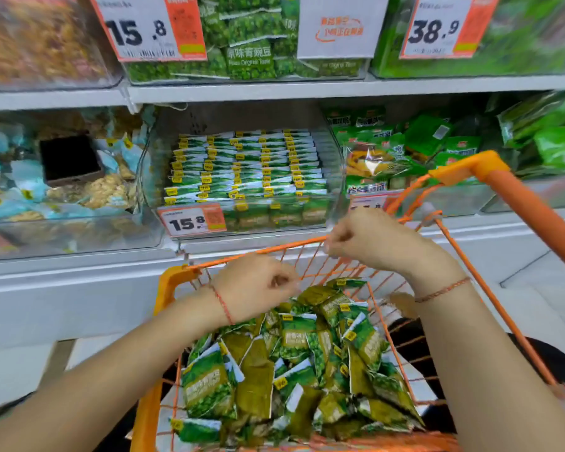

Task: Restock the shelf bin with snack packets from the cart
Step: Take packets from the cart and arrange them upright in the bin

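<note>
- Both my hands hover empty, fingers loosely curled: left hand (pixel 258 287) just above the snack packets (pixel 294 363) heaped in the cart (pixel 163 288), right hand (pixel 369 238) higher, near the far rim.
- Beyond my knuckles, the shelf bin (pixel 245 177) holds neat rows (nearly full, I judge).
- I should gather several aligned packets beneath my left palm, then slot them upright.

A: The top-shelf bins are cut off by the upper edge, and the left bin (pixel 43 40) is too blurred to name its contents.

B: The small print on the 15.8 price tag (pixel 150 27) is unreadable too.

A: Both forearms run out of the bottom edge. The cart's (pixel 490 171) right side leaves the frame.

B: The lower snack packets (pixel 274 370) are buried beneath the top ones. Whether the left hand's (pixel 258 285) curled fingers pinch anything, I cannot tell.
</note>
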